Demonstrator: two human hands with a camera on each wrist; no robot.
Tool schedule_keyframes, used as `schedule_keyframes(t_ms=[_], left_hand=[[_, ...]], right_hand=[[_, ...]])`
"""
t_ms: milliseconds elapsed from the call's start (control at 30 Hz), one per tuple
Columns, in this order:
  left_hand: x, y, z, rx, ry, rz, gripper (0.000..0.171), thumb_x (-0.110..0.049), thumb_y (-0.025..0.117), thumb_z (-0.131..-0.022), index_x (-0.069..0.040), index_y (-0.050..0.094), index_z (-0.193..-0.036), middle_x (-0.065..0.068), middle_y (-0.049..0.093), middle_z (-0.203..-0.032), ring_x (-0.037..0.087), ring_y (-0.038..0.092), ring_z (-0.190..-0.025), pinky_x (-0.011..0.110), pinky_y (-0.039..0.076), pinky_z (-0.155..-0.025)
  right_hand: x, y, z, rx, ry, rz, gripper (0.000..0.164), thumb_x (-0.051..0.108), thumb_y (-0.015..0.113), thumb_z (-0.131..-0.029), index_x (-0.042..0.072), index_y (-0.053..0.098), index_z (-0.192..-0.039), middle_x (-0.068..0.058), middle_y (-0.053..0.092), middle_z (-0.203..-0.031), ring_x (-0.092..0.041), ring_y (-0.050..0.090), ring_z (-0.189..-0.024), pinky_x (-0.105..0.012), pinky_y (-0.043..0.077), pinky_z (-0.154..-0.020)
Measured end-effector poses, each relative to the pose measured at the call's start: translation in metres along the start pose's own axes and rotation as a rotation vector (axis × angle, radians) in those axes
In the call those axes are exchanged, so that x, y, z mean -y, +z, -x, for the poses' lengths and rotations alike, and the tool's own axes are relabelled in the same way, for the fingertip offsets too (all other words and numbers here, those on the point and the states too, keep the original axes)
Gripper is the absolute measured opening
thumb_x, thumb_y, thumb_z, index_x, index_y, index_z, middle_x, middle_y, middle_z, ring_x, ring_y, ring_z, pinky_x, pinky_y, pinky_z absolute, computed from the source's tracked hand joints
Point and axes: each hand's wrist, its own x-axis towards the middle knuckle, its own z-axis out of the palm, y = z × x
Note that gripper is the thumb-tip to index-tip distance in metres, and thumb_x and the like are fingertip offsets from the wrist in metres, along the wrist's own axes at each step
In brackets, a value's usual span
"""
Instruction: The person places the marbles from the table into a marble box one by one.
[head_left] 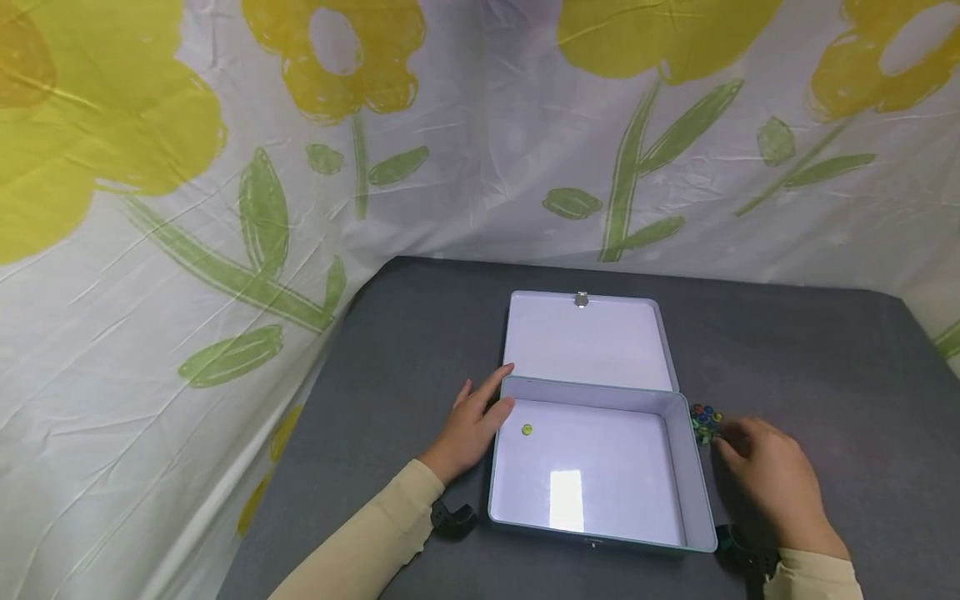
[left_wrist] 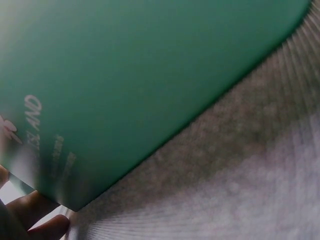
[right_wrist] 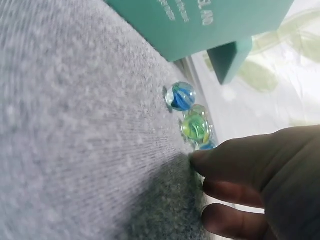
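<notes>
A shallow tin box [head_left: 600,467], white inside and green outside, has its lid [head_left: 588,340] folded back behind it. One yellow-green marble [head_left: 527,429] lies inside, toward the left. My left hand [head_left: 468,429] rests at the box's back left corner, fingers extended, thumb over the rim. In the left wrist view its fingers [left_wrist: 35,210] touch the corner of the green wall. Right of the box is a cluster of colored glass marbles [head_left: 705,422]. My right hand [head_left: 780,479] reaches to them, thumb and fingers bent and apart. The right wrist view shows a green marble [right_wrist: 195,127] near the thumb.
A dark grey cloth [head_left: 420,333] covers the table. Behind and to the left hangs a white curtain [head_left: 480,167] with yellow flowers. A metal clasp [head_left: 581,300] sticks up at the lid's far edge. Black straps [head_left: 453,521] are on the wrists.
</notes>
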Motion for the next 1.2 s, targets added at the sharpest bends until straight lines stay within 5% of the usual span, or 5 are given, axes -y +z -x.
schedule_keyframes(t_ms=[700, 1000, 1200], left_hand=[[0.004, 0.002, 0.004, -0.014, -0.03, 0.015, 0.057, -0.04, 0.042, -0.111, -0.026, 0.035, -0.165, 0.002, 0.052, -0.158, 0.021, 0.046, -0.149, 0.049, 0.0, -0.131], [0.001, 0.002, 0.003, -0.013, -0.01, -0.004, 0.057, -0.041, 0.041, -0.111, -0.024, 0.034, -0.166, -0.001, 0.049, -0.16, 0.017, 0.043, -0.15, 0.049, 0.0, -0.131], [0.002, 0.003, -0.001, -0.016, -0.005, -0.002, 0.057, -0.04, 0.041, -0.111, -0.024, 0.035, -0.165, 0.0, 0.05, -0.16, 0.018, 0.044, -0.15, 0.05, 0.0, -0.131]], right_hand=[[-0.004, 0.002, 0.002, -0.044, -0.002, -0.02, 0.018, 0.014, 0.078, -0.091, -0.002, 0.079, -0.1, -0.018, 0.075, -0.091, -0.037, 0.07, -0.078, -0.055, 0.054, -0.064], [0.011, -0.012, -0.002, -0.112, 0.032, -0.105, 0.022, 0.017, 0.076, -0.094, -0.003, 0.078, -0.103, -0.016, 0.074, -0.089, -0.023, 0.067, -0.07, -0.029, 0.049, -0.055], [0.024, -0.02, -0.009, -0.151, -0.016, -0.135, 0.017, 0.017, 0.077, -0.095, 0.001, 0.079, -0.102, -0.01, 0.074, -0.089, -0.007, 0.061, -0.069, -0.024, 0.048, -0.055]])
